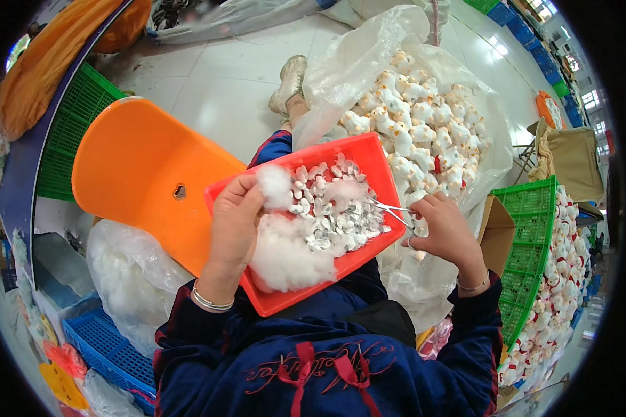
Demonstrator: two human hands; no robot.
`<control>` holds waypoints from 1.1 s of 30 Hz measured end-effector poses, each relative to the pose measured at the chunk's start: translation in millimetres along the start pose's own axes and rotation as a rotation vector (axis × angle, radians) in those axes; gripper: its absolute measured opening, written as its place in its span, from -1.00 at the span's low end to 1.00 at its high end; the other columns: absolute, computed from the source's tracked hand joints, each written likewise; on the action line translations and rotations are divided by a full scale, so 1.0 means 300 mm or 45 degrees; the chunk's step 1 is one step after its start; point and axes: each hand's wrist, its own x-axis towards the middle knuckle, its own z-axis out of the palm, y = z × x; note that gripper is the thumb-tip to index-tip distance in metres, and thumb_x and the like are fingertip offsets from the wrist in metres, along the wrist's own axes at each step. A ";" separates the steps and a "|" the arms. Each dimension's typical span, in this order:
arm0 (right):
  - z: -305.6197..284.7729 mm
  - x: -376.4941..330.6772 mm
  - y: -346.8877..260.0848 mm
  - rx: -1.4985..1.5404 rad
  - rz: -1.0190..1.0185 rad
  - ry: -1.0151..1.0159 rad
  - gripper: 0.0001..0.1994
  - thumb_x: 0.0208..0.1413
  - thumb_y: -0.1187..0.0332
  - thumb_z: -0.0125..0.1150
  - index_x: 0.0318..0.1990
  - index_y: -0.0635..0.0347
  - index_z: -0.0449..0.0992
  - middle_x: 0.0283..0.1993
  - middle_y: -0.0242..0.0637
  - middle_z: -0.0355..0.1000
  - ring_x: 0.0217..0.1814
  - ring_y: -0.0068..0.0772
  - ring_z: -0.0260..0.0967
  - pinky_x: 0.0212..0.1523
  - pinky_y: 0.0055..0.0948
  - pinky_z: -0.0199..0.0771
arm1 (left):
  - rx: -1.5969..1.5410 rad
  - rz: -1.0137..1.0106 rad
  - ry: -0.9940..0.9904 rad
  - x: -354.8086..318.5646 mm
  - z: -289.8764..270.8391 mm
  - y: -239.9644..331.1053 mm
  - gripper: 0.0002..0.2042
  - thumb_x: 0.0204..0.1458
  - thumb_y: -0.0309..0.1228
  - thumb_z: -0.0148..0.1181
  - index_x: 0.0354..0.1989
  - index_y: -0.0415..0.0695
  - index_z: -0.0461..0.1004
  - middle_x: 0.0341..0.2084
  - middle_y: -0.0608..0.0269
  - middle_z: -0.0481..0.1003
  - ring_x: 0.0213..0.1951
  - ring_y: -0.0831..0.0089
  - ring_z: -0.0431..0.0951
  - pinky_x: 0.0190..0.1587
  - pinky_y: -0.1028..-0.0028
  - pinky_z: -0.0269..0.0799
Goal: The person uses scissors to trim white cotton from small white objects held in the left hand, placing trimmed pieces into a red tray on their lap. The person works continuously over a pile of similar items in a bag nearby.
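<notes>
A red plastic tray [391, 174] rests tilted across my lap. In it lie loose white fibre stuffing [295, 260], small white stuffed pieces [302, 191] and a heap of flatter whitish-grey pieces [351, 226]. Over the tray's left side, my left hand [235, 217] pinches a tuft of white stuffing [276, 186] between thumb and fingers. My right hand [444, 228], at the right rim, has its fingers in the loops of a scissor-handled metal tool [391, 207]. The tool's tips point left over the heap; whether it is forceps or scissors I cannot make out.
To the left stand an orange chair [129, 167], a clear bag of white stuffing [129, 271] and a blue crate [111, 347]. Ahead right, a large plastic bag [334, 83] holds many white plush toys [424, 118]. A green crate [528, 257] with more toys stands right.
</notes>
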 end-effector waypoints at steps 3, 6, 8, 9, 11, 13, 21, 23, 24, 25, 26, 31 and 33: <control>-0.040 -0.013 -0.118 0.127 -0.413 0.388 -0.36 -0.30 0.18 0.64 0.00 0.18 0.53 -0.04 -0.15 0.46 0.18 0.01 0.34 0.18 -0.11 0.34 | 0.195 -0.097 0.019 -0.006 -0.001 -0.049 -0.86 0.28 -0.54 0.10 -0.07 -0.24 0.55 -0.18 0.24 0.64 -0.20 0.55 0.62 -0.11 0.51 0.55; -0.043 0.011 -0.208 0.081 -0.532 0.416 -0.31 -0.34 0.22 0.64 0.04 0.16 0.48 0.01 -0.14 0.41 0.27 0.05 0.27 0.23 -0.05 0.28 | 0.370 -0.125 -0.014 -0.028 0.076 -0.034 -0.89 0.25 -0.50 0.22 -0.11 -0.23 0.56 -0.37 0.39 0.56 -0.37 0.68 0.49 -0.26 0.61 0.41; -0.046 0.029 -0.250 -0.021 -0.532 0.436 -0.31 -0.36 0.23 0.64 0.05 0.13 0.48 0.01 -0.19 0.41 0.27 -0.02 0.27 0.19 -0.09 0.26 | 0.291 -0.162 -0.041 -0.032 0.070 -0.037 -0.89 0.26 -0.48 0.23 -0.13 -0.24 0.56 -0.37 0.37 0.57 -0.37 0.67 0.51 -0.26 0.61 0.42; -0.048 0.036 -0.243 -0.043 -0.508 0.425 -0.32 -0.35 0.23 0.63 0.05 0.12 0.48 0.01 -0.21 0.41 0.26 -0.04 0.27 0.18 -0.10 0.26 | 0.252 -0.180 -0.054 -0.031 0.069 -0.037 -0.89 0.26 -0.47 0.23 -0.13 -0.24 0.56 -0.38 0.36 0.58 -0.37 0.67 0.51 -0.26 0.61 0.43; -0.043 0.052 -0.239 -0.073 -0.470 0.393 -0.34 -0.32 0.22 0.63 0.04 0.10 0.49 -0.01 -0.24 0.41 0.23 -0.09 0.29 0.15 -0.13 0.26 | 0.263 -0.207 -0.069 -0.034 0.078 -0.019 -0.88 0.27 -0.45 0.24 -0.13 -0.24 0.57 -0.38 0.34 0.59 -0.38 0.65 0.53 -0.26 0.60 0.44; -0.043 0.047 -0.228 -0.141 -0.478 0.397 -0.48 -0.20 0.21 0.57 -0.01 0.03 0.54 -0.11 -0.34 0.44 0.08 -0.20 0.35 0.03 -0.16 0.26 | 0.281 -0.223 -0.081 -0.035 0.076 -0.011 -0.86 0.28 -0.43 0.24 -0.12 -0.25 0.59 -0.38 0.32 0.61 -0.37 0.64 0.55 -0.26 0.60 0.45; -0.036 0.049 -0.223 -0.094 -0.524 0.287 -0.64 -0.09 0.20 0.51 -0.10 0.00 0.62 -0.24 -0.38 0.49 -0.08 -0.26 0.41 -0.09 -0.20 0.23 | 0.567 -0.179 -0.177 -0.026 0.071 -0.002 -0.78 0.28 -0.42 0.26 -0.02 -0.29 0.63 -0.35 0.27 0.65 -0.37 0.64 0.59 -0.30 0.59 0.48; -0.034 0.058 -0.231 -0.023 -0.537 0.238 -0.64 -0.07 0.20 0.51 -0.09 0.01 0.62 -0.25 -0.38 0.49 -0.07 -0.26 0.41 -0.07 -0.19 0.25 | 0.561 -0.210 -0.173 -0.026 0.091 0.012 -0.83 0.25 -0.46 0.25 -0.08 -0.28 0.62 -0.38 0.30 0.63 -0.39 0.64 0.57 -0.30 0.60 0.48; -0.031 0.062 -0.232 0.012 -0.544 0.214 -0.64 -0.07 0.20 0.51 -0.08 0.01 0.62 -0.25 -0.38 0.49 -0.07 -0.25 0.42 -0.06 -0.19 0.26 | 0.558 -0.226 -0.170 -0.024 0.097 0.015 -0.86 0.24 -0.48 0.24 -0.11 -0.28 0.61 -0.39 0.32 0.62 -0.40 0.65 0.56 -0.30 0.60 0.48; -0.022 0.063 -0.231 0.032 -0.543 0.195 -0.63 -0.07 0.21 0.50 -0.07 0.02 0.62 -0.24 -0.36 0.49 -0.05 -0.24 0.42 -0.04 -0.18 0.27 | 0.595 -0.229 -0.206 -0.021 0.094 0.018 -0.87 0.23 -0.49 0.24 -0.13 -0.27 0.61 -0.40 0.34 0.61 -0.40 0.65 0.55 -0.30 0.61 0.48; -0.009 0.065 -0.229 0.053 -0.541 0.176 -0.62 -0.07 0.21 0.50 -0.06 0.02 0.62 -0.22 -0.35 0.49 -0.04 -0.23 0.42 -0.03 -0.18 0.28 | 0.633 -0.232 -0.242 -0.018 0.089 0.023 -0.88 0.22 -0.49 0.25 -0.15 -0.26 0.61 -0.42 0.35 0.60 -0.41 0.66 0.55 -0.30 0.61 0.47; -0.042 0.053 -0.187 0.189 -0.507 0.120 -0.52 -0.15 0.21 0.52 -0.01 0.09 0.59 -0.13 -0.25 0.48 0.04 -0.14 0.40 0.07 -0.18 0.32 | 0.808 -0.202 -0.241 -0.015 0.064 0.026 -0.90 0.16 -0.48 0.31 -0.23 -0.25 0.61 -0.42 0.42 0.58 -0.41 0.73 0.51 -0.33 0.64 0.43; -0.096 0.045 -0.172 0.291 -0.491 0.116 -0.47 -0.19 0.20 0.53 0.01 0.12 0.57 -0.10 -0.22 0.46 0.07 -0.11 0.38 0.10 -0.17 0.32 | 0.849 -0.090 -0.206 -0.015 0.059 0.036 -0.89 0.14 -0.50 0.32 -0.21 -0.25 0.61 -0.42 0.45 0.56 -0.42 0.75 0.47 -0.34 0.65 0.40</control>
